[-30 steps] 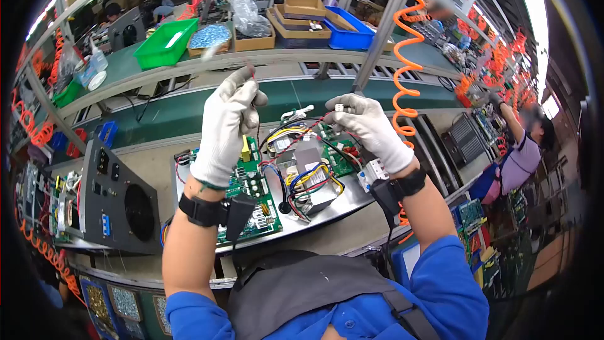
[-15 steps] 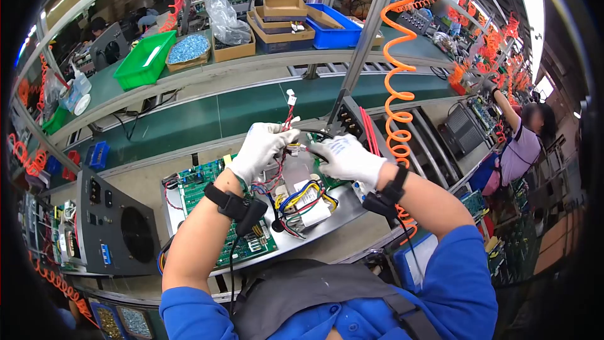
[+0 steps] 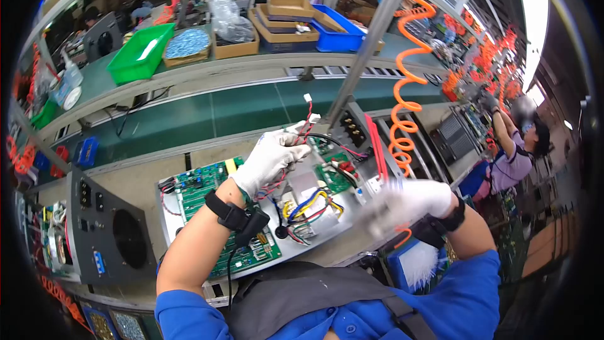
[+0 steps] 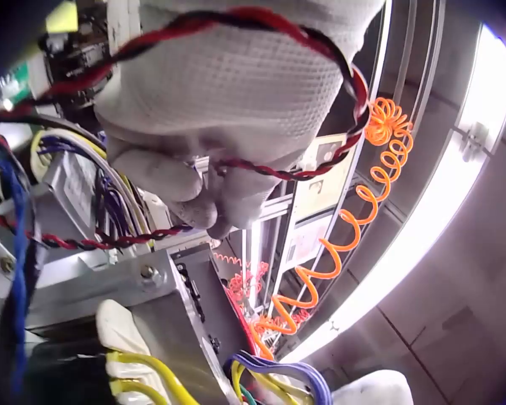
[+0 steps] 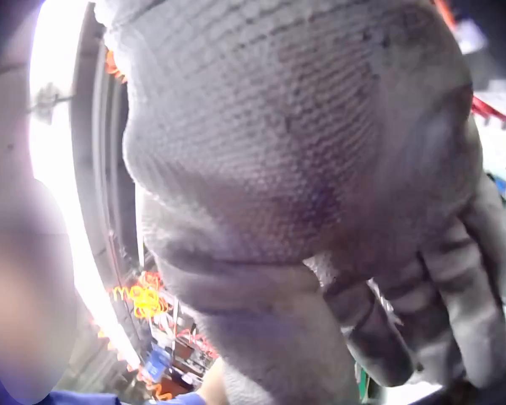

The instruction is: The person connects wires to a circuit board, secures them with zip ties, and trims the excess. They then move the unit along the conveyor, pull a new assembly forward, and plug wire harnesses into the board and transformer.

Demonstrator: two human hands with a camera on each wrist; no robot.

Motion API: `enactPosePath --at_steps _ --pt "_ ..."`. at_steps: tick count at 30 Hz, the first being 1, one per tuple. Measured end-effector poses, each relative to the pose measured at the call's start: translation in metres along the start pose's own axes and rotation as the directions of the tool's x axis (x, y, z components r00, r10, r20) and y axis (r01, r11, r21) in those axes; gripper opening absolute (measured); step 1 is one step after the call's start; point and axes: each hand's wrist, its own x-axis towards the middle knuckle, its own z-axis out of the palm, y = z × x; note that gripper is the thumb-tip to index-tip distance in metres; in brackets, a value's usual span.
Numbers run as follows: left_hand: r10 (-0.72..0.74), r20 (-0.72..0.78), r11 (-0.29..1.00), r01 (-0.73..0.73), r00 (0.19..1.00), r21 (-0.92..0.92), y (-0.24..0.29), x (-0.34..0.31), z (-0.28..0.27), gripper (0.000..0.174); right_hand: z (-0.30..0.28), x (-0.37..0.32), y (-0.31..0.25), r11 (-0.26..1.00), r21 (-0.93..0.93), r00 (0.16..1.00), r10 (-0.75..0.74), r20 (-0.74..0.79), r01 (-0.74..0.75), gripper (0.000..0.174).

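Observation:
My white-gloved left hand (image 3: pixel 270 160) pinches a twisted red-and-black wire pair (image 4: pixel 261 18) above an opened electronics chassis. Small white connectors (image 3: pixel 314 118) on the red wires stick up past its fingertips. In the left wrist view, the wire loops over the back of the glove and passes between thumb and fingers. My gloved right hand (image 3: pixel 409 208), motion-blurred, hangs off the chassis's right end, near a blue bin (image 3: pixel 397 271) of thin white strands like cable ties (image 3: pixel 420 264). Its fingers (image 5: pixel 464 295) are loosely extended in the right wrist view, with nothing visible in them.
The chassis carries a green circuit board (image 3: pixel 201 189) and yellow-and-blue wiring (image 3: pixel 311 204). A dark panel with a fan (image 3: pixel 129 236) stands at left. A coiled orange hose (image 3: pixel 409 82) hangs at right. Beyond the green conveyor (image 3: pixel 245 110) are a green bin (image 3: pixel 141 53) and cardboard boxes (image 3: pixel 283 31).
Both hands came down and together at the wires. Since then my right hand has left them, swinging right and toward my body, while the left stays on the red-and-black pair.

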Motion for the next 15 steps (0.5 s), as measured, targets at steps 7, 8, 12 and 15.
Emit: enactPosePath --at_steps 7,8,12,15 --pt "-0.015 -0.042 0.948 0.028 0.999 0.316 -0.010 0.012 0.025 0.017 -0.024 0.086 0.031 0.874 0.392 0.665 0.113 -0.738 0.286 0.022" --pt "-0.004 -0.047 0.960 0.017 0.999 0.279 -0.013 0.013 0.024 0.018 -0.024 0.092 0.030 0.874 0.392 0.681 0.100 -0.725 0.288 0.022" --pt "0.087 -0.189 0.986 -0.058 0.978 0.153 -0.007 0.003 0.003 0.022 -0.030 0.118 0.037 0.675 0.560 0.622 0.188 -0.760 0.481 0.021" --pt "0.183 -0.352 0.966 -0.102 0.918 0.238 0.001 -0.014 -0.029 0.032 -0.041 0.126 0.047 0.726 0.558 0.631 0.222 -0.743 0.402 0.024"
